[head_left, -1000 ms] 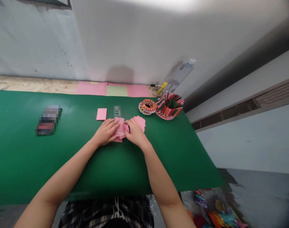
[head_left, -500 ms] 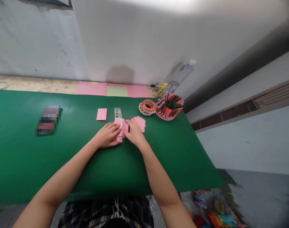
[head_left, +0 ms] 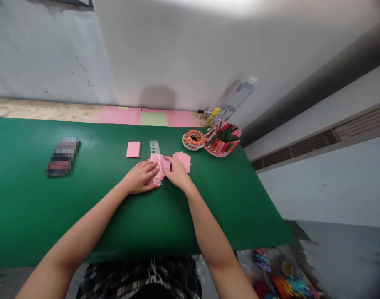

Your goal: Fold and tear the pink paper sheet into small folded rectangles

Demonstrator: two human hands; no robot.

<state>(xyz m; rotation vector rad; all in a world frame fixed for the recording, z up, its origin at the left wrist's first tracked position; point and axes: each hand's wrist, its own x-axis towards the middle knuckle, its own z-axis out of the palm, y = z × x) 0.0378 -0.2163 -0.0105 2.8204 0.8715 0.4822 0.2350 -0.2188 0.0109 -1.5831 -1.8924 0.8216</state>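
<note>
My left hand (head_left: 141,176) lies with fingers stretched flat, pressing a clear stencil ruler (head_left: 154,148) down over pink paper (head_left: 153,179). The ruler's far end sticks out beyond the fingers. On the other side of the ruler, my right hand (head_left: 177,171) has thumb and fingers closed on the edge of a pink paper piece (head_left: 166,164). Just past that hand is a loose fanned pile of pink paper pieces (head_left: 183,161). A neat pink paper stack (head_left: 133,149) sits to the left of the ruler.
On the green tabletop (head_left: 99,224) a blurred-out phone-like object (head_left: 62,157) lies left. An orange-striped paper ring (head_left: 193,140) and a folded-paper basket shape (head_left: 223,140) stand right. Behind are pink sheets (head_left: 121,115), a tilted clear bottle (head_left: 240,97) and a yellow marker (head_left: 213,113).
My right hand has shifted very slightly at the pink paper, and a bit more of the piece shows beside its fingers. My left hand stays in place on the ruler.
</note>
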